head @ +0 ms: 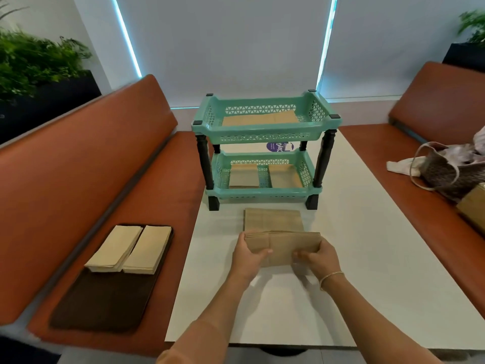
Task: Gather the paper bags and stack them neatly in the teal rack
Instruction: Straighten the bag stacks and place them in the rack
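A two-tier teal rack stands on the white table. Brown paper bags lie flat in its top tier, and two piles of bags lie side by side in the bottom tier. Both hands hold a bundle of brown paper bags just above the table: my left hand grips its left end, my right hand its right end. Another flat brown bag lies on the table between the bundle and the rack.
Two piles of pale paper bags rest on a dark brown mat on the left orange bench. On the right bench sit a patterned handbag with cloth and a cardboard box. Plants stand at both far corners.
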`<state>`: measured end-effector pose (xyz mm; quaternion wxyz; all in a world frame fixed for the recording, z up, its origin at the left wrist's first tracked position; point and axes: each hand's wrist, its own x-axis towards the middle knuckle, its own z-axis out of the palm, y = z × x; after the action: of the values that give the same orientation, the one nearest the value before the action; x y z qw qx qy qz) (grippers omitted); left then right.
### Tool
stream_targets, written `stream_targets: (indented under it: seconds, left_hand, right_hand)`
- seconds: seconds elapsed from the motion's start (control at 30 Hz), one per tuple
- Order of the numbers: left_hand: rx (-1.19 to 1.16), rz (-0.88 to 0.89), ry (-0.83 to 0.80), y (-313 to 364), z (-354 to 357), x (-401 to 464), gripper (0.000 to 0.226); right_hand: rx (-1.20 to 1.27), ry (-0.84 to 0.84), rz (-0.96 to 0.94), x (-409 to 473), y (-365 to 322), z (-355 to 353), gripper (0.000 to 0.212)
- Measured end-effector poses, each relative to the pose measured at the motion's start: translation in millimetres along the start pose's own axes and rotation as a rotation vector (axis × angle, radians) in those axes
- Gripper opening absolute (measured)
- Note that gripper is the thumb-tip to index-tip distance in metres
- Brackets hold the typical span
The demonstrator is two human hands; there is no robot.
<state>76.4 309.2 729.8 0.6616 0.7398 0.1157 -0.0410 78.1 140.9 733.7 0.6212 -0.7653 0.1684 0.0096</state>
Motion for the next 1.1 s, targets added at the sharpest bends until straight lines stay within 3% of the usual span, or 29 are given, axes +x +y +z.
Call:
stream_targets:
  seconds: [0.13, 0.27, 0.4, 0.63, 0.7, 0.8, 0.87, 0.97, 1.1]
  left_hand:
    - [0.032, 0.018, 0.038, 1, -1, 1, 0.057]
    - [0.1, -0.025, 0.009, -6, -1, -2, 0.071]
    - [0.206, 0.093, 0.031, 14, -8, -1, 0.042]
    - [0.852, 0.265, -0.244, 57, -12, 6, 0.027]
    - [0.767, 0.222, -0.221, 54, -8, 7, 0.02]
    - [0.363, 0.061, -0.159, 37, -9, 6, 0.027]
    - [0.117, -0.02, -0.146, 25, -7, 2, 0.031]
    - [-0.047, -0.034, -0.146, 13, 2, -6, 0.031]
    - [-0.049, -0.005, -0.142, 0, 12, -12, 0.031]
  right_hand:
    - [-0.021, 0.012, -0.024, 1, 1, 0, 0.036]
    - [-0.065, 0.012, 0.023, -1, 12, -1, 0.032]
    - [-0.155, -0.037, -0.035, 1, 4, -8, 0.026]
    - [-0.584, -0.205, -0.284, 7, -55, -21, 0.013]
    - [-0.587, -0.185, -0.355, 7, -72, -21, 0.014]
    - [-0.226, -0.094, -0.273, 6, -78, -29, 0.041]
    - [-0.008, -0.145, -0.162, 4, -63, -29, 0.059]
    - [-0.158, -0.284, -0.106, -6, -28, -8, 0.05]
    - [-0.425, -0.147, -0.082, -11, -1, 16, 0.03]
